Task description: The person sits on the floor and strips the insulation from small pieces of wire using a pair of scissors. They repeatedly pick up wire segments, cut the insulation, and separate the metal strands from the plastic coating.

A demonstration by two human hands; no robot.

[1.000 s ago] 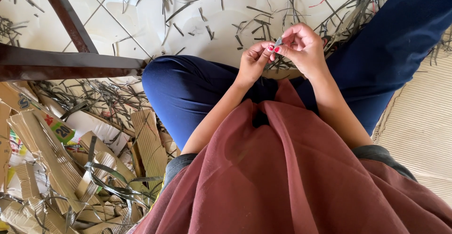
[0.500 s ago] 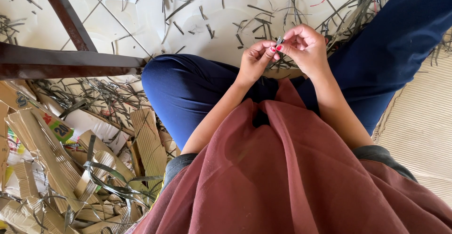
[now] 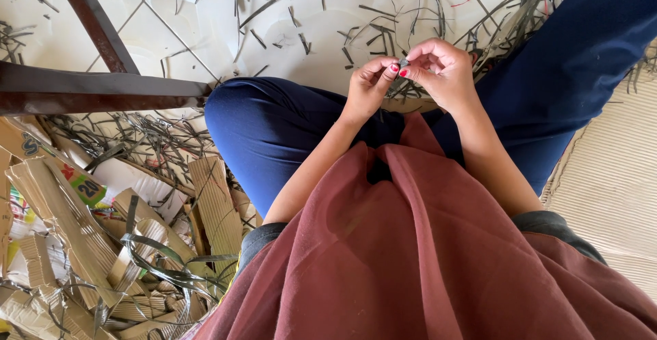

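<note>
I sit on the floor with my legs in dark blue trousers [image 3: 274, 128] and a reddish-brown garment [image 3: 410, 258] over my lap. My left hand [image 3: 368, 86] and my right hand [image 3: 445, 73] meet above my knees, fingertips pinched together on a small dark strip piece [image 3: 404, 63]. Both hands grip it between thumb and fingers; most of the piece is hidden by the fingers.
Thin dark strips [image 3: 383, 18] lie scattered over the white tiled floor [image 3: 171, 18]. A pile of torn corrugated cardboard [image 3: 89, 237] lies at the left. A dark wooden furniture frame [image 3: 96, 86] crosses the upper left. A woven mat [image 3: 609, 175] is at the right.
Both hands stay pinched together on the small piece, with only slight finger movement. Nothing else has shifted.
</note>
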